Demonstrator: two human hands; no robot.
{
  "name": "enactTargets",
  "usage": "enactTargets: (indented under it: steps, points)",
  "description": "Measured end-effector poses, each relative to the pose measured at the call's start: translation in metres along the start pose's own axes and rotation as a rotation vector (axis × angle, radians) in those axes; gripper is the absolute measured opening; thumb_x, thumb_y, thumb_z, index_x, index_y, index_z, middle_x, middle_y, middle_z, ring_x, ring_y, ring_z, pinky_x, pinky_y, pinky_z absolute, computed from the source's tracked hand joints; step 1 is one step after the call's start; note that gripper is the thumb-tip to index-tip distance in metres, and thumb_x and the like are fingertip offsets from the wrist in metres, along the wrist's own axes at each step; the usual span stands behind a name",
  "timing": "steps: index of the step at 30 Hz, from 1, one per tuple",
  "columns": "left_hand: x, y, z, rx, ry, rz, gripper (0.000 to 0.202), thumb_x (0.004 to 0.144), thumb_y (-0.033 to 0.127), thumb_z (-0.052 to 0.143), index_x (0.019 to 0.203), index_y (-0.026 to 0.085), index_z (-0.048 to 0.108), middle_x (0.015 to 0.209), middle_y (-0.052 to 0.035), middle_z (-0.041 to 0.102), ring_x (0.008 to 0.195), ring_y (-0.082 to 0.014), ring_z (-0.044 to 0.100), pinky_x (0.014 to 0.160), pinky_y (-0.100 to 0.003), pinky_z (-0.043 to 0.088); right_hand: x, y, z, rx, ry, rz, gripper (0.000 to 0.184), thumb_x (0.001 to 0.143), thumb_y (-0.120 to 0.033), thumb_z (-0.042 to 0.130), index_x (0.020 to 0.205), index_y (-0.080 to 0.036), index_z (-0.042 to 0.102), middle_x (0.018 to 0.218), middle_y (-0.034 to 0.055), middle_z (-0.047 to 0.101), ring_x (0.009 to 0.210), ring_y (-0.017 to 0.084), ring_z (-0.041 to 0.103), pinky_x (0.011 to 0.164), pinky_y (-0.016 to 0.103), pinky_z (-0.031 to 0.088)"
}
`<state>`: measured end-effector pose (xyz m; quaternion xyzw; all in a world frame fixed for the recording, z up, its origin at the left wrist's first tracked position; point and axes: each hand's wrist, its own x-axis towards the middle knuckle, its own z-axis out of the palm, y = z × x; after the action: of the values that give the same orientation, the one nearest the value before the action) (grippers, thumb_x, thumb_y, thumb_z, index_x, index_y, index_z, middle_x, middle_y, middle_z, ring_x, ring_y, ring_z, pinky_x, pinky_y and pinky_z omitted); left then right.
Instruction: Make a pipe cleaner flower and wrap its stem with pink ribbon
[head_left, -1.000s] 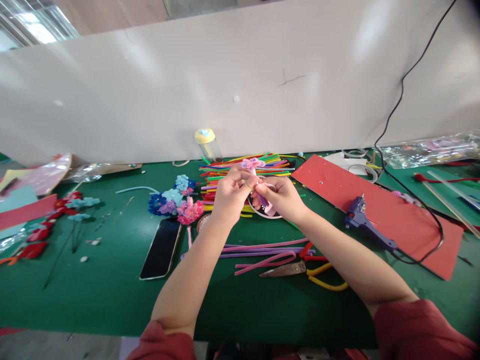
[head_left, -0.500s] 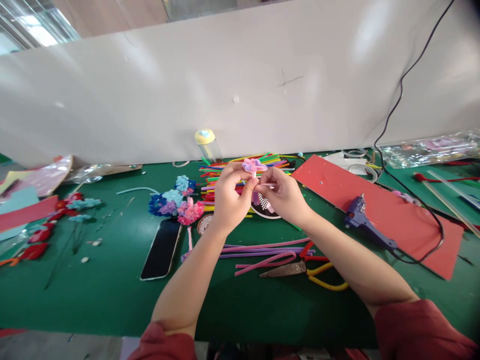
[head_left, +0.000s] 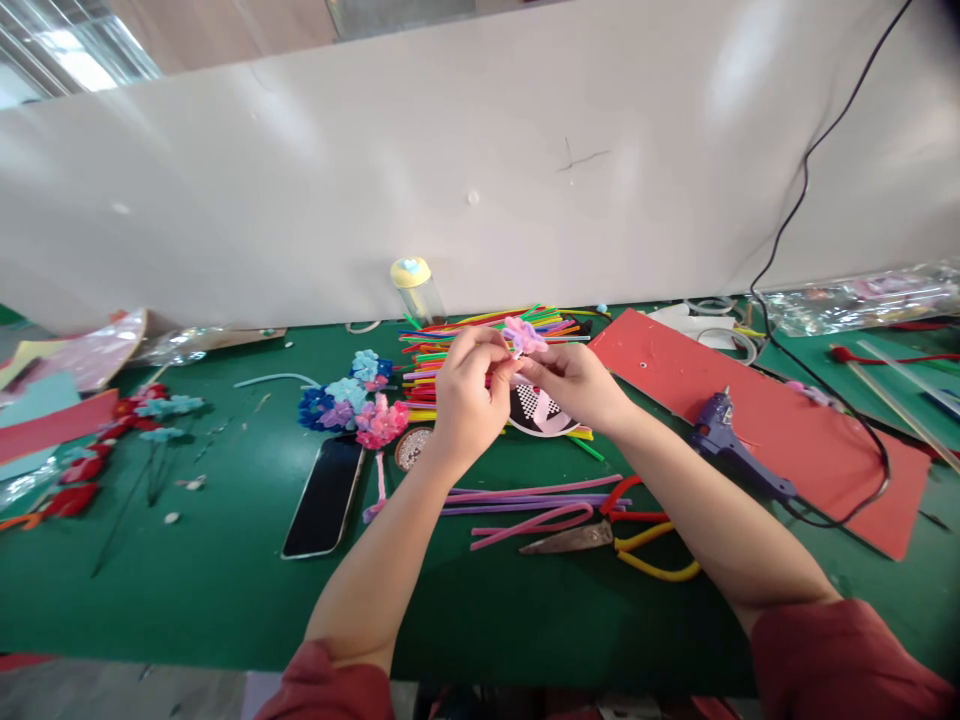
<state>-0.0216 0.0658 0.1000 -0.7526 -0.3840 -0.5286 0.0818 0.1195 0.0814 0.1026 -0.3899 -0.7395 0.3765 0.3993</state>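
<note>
A small pink and lilac pipe cleaner flower (head_left: 525, 337) is held up above the table, between my two hands. My left hand (head_left: 474, 385) pinches it low down, around its stem. My right hand (head_left: 577, 380) is closed at the same spot, thumb and fingertips pressed together just under the petals. Where the fingers meet, the stem is mostly hidden. Behind and below the hands lies a pile of many-coloured pipe cleaners (head_left: 424, 365). A round black-and-white piece (head_left: 540, 410) shows beneath my right hand. Pink and purple pipe cleaners (head_left: 525, 497) lie nearer to me.
Scissors (head_left: 577, 538) with red and yellow handles lie in front. To the left are a phone (head_left: 322, 498) and a bunch of fuzzy flowers (head_left: 341, 400). A glue gun (head_left: 724, 430) rests on a red board (head_left: 825, 450); its cable (head_left: 802, 170) runs upward. A yellow-lidded bottle (head_left: 415, 290) stands behind.
The flower has tipped and shifted slightly right, towards my right hand. My right hand has rolled a little, and more of the round black-and-white piece shows below it.
</note>
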Motion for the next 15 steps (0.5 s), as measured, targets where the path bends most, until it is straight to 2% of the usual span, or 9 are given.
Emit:
enactTargets:
  steps: [4,6,11,15]
  points:
    - [-0.0001,-0.0012,0.0000,-0.001,-0.015,-0.013,0.011,0.077,0.010,0.053,0.069,0.017,0.050,0.082,-0.0048,0.056,0.080,-0.0159,0.059,0.067,-0.029,0.049,-0.0006,-0.0029,-0.0015,-0.036,0.026,-0.007,0.019,0.078,-0.022,0.054,0.060,-0.015,0.051,0.051,-0.0059,0.038,0.046,0.005,0.031,0.046,0.022,0.023]
    - [-0.0002,-0.0015,0.0002,-0.008,-0.012,-0.039,0.010,0.077,0.011,0.054,0.070,0.017,0.049,0.081,-0.0043,0.055,0.078,-0.0153,0.058,0.066,-0.028,0.050,-0.0015,-0.0030,-0.0012,-0.071,0.074,-0.066,0.015,0.076,-0.019,0.056,0.062,-0.016,0.051,0.054,-0.0045,0.042,0.049,0.006,0.034,0.048,0.023,0.027]
    - [-0.0003,-0.0016,0.0002,-0.056,-0.026,-0.146,0.011,0.076,0.012,0.054,0.068,0.016,0.049,0.080,-0.0033,0.053,0.074,-0.0131,0.056,0.059,-0.024,0.049,-0.0040,-0.0019,-0.0007,-0.211,0.151,-0.288,0.016,0.077,-0.017,0.055,0.062,-0.017,0.052,0.060,-0.0021,0.044,0.054,0.009,0.037,0.052,0.024,0.030]
    - [-0.0007,-0.0001,-0.0009,-0.125,-0.053,-0.178,0.009,0.078,0.014,0.054,0.070,0.016,0.051,0.085,-0.0043,0.054,0.076,-0.0130,0.057,0.061,-0.024,0.050,-0.0046,-0.0035,-0.0021,-0.226,0.167,-0.234,0.020,0.076,-0.023,0.060,0.058,-0.017,0.051,0.055,-0.0036,0.041,0.051,0.008,0.034,0.050,0.024,0.029]
